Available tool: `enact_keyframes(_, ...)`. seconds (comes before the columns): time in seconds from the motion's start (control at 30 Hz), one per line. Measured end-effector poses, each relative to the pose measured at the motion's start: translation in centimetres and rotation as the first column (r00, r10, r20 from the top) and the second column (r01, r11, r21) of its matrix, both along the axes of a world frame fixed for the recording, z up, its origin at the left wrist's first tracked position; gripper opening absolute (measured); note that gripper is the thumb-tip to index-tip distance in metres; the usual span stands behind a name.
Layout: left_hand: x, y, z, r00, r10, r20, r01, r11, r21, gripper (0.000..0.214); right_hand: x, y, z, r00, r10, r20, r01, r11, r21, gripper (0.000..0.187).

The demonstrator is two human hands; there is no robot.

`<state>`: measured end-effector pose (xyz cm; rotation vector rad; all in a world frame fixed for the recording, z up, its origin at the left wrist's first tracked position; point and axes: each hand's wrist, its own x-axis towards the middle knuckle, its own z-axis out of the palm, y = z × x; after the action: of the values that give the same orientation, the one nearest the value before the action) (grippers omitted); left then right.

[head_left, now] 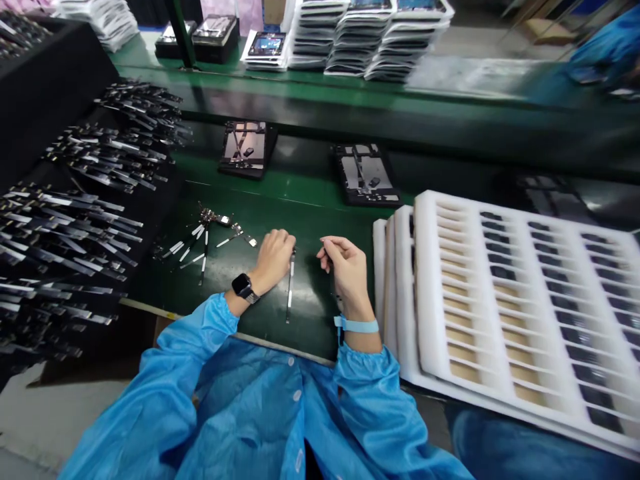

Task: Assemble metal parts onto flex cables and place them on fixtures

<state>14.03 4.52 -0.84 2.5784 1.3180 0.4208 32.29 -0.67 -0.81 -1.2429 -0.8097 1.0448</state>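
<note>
While left grip point(273, 261) pinches cable point(290, 287), right's point(347, 270) shut.

Smooth blue cloth smock point(240, 407), matt green bench mat point(310, 220), matt white foam tray point(450, 300), slim plastic flex cable point(290, 287)

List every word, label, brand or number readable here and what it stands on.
None can be read. The smartwatch face shows nothing legible; the blue wrist strap shows no print; any markings on the stacked packages at the back are too blurred to read.
</note>
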Motion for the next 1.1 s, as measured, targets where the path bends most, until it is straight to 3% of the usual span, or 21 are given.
enact_keyframes(0.1, 1.4, -0.5, -0.1, 0.982, -0.157, 0.101, 0.170, 0.977, -0.130, 0.020, 0.8, -0.1, 0.0, 0.999, -0.051, 0.015, 0.051, 0.998, 0.022, 0.031)
enact_keyframes(0.2, 1.7, 0.0, -0.1, 0.920, -0.164, 0.355, 0.264, 0.930, -0.255, 0.017, 1.1, -0.1, -0.1, 0.998, -0.066, 0.016, 0.065, 0.997, 0.033, 0.036)
enact_keyframes(0.33, 0.3, 1.8, -0.3, 0.779, 0.099, 0.620, 0.296, 0.813, -0.502, 0.014, 0.6, -0.1, -0.2, 0.998, -0.007, 0.063, 0.006, 1.000, 0.013, 0.039)
enact_keyframes(0.43, -0.8, 2.8, -0.5, 0.695, 0.297, 0.655, 0.311, 0.697, -0.646, 0.014, 0.1, -0.2, -0.2, 0.987, 0.036, 0.157, -0.034, 0.999, -0.013, 0.036)
enact_keyframes(0.5, -1.2, 3.0, -0.6, 0.666, 0.345, 0.662, 0.323, 0.667, -0.672, 0.015, -0.1, -0.3, -0.1, 0.972, 0.057, 0.228, -0.053, 0.998, -0.024, 0.034)
enact_keyframes(0.67, -1.4, 3.0, -0.1, 0.630, 0.382, 0.676, 0.336, 0.650, -0.681, 0.022, -0.3, -0.2, 0.3, 0.942, 0.097, 0.323, -0.089, 0.995, -0.040, 0.032)
enact_keyframes(0.93, -1.7, 3.2, 0.9, 0.660, 0.378, 0.649, 0.330, 0.630, -0.703, 0.031, -0.7, 0.0, 0.4, 0.970, 0.195, 0.145, -0.188, 0.980, -0.060, 0.044)
enact_keyframes(1.1, -1.7, 3.2, 1.1, 0.665, 0.361, 0.654, 0.305, 0.668, -0.679, 0.029, -0.9, 0.0, 0.4, 0.962, 0.239, 0.133, -0.232, 0.971, -0.064, 0.042)
